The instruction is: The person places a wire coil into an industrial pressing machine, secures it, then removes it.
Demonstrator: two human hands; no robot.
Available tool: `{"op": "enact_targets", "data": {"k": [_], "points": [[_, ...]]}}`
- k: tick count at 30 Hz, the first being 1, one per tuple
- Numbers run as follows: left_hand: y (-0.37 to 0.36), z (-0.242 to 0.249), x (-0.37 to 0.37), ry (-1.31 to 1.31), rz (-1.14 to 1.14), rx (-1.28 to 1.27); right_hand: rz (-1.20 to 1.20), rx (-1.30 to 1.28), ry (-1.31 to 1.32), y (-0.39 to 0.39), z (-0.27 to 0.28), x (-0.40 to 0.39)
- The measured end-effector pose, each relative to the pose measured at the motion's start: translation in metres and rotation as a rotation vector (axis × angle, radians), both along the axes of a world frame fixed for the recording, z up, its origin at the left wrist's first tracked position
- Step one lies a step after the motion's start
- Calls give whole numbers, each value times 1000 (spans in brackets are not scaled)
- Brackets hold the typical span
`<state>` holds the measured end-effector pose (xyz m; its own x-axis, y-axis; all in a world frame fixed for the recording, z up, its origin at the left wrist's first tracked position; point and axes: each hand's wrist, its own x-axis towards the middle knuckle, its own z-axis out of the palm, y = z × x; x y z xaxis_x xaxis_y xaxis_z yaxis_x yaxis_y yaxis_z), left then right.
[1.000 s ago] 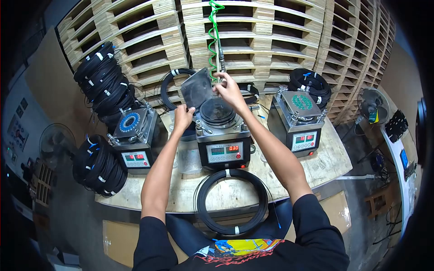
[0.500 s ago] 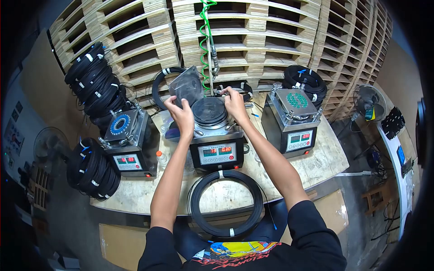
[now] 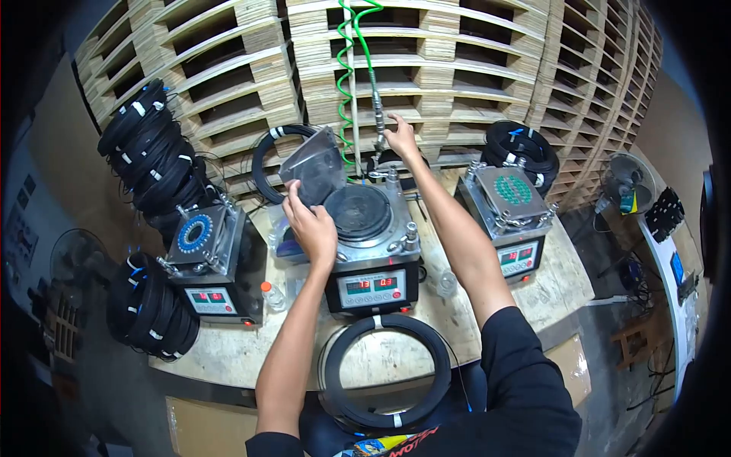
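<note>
My left hand (image 3: 312, 231) grips the lower edge of a square metal plate (image 3: 314, 166), tilted up at the left of the middle machine (image 3: 373, 286). This bench machine has a round dark polishing pad (image 3: 356, 212) uncovered on top, corner clamps and a lit red display. My right hand (image 3: 401, 139) is raised behind the machine, fingers apart, right beside a metal air gun (image 3: 378, 122) hanging from a green hose. A coil of black cable (image 3: 440, 373) lies at the table's front edge, close to my body.
Similar machines stand left (image 3: 217, 266) and right (image 3: 506, 221), with blue and green connector rings on top. Stacked black cable coils (image 3: 156, 164) rise at the left. An orange-capped bottle (image 3: 272, 297) stands beside the middle machine. Wooden pallets (image 3: 472, 46) line the back.
My right hand has left the back right corner of the middle machine and moved up to the hanging air gun. My left hand stays at the tilted plate. The view has shifted slightly.
</note>
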<state>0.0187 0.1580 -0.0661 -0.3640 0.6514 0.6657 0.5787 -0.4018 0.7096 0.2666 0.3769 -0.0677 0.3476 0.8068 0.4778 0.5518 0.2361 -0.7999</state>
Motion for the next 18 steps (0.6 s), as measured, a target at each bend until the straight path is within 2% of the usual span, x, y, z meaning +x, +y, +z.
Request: {"op": "enact_targets", "data": {"k": [2,4,5,6,8,10,12,14,16,17,18], "points": [[-3,3,0,9,-9,-5,69,-122,-53,30,-10,2],[-4,4,0,4,-2,-35,145,-84,-29,47,-21,3],[-3,3,-1,10,-3,-30,67,37,-95,55,-27,-4],[-2,2,-2,15,-7,-27,77,34,-97,59,-33,-4],[-3,3,-1,1,-1,-26,117,245,-280,29,-22,-9],[-5,3,-1,-22,-20,-50,143,198,-304,-13,2,-21],[-6,4,0,-53,-12,-85,290,-16,-168,-58,31,-35],[-7,4,0,-23,29,-75,282,-51,-210,-82,37,-39],[-7,4,0,-35,36,-67,132,358,-293,-96,32,-41],[-8,4,0,-31,32,-78,197,273,-181,-111,39,-42],[-9,4,-1,-27,27,-90,202,273,-196,-126,47,-42]]}}
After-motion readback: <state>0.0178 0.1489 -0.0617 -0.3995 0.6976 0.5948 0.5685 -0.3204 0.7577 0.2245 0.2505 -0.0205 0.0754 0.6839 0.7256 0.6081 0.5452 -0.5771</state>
